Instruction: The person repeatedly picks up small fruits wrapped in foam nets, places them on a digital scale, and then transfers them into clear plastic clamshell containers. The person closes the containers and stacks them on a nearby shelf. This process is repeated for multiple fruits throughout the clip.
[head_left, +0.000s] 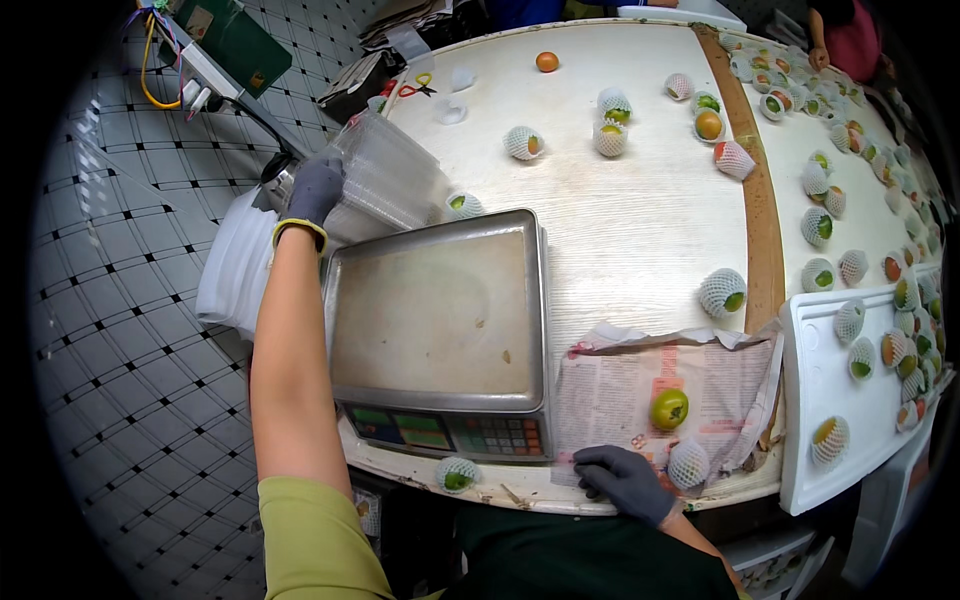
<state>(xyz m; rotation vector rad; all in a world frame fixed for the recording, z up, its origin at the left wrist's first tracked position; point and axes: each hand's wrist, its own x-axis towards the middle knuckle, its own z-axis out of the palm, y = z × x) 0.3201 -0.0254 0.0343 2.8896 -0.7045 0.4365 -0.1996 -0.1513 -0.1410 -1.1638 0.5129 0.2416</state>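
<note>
My left hand (318, 184), in a grey glove, reaches to the near left edge of a stack of clear bubble-wrap sheets (390, 169); its fingertips are hidden. A digital weighing scale (439, 315) with a bare metal pan lies before me. My right hand (624, 480), also gloved in grey, rests at the table's front edge on a newspaper sheet (600, 390), its fingers curled; whether anything is in them does not show. A green tomato (669, 409) and a fruit in a white foam net (688, 463) lie on the newspaper beside it.
Netted tomatoes (523, 142) are scattered over the white table, many beyond a wooden strip (757, 187). A white foam tray (802, 390) stands at right. White foam sheets (236, 262) stand left of the scale. Scissors (418, 88) lie at the far left. Other people stand at the far side.
</note>
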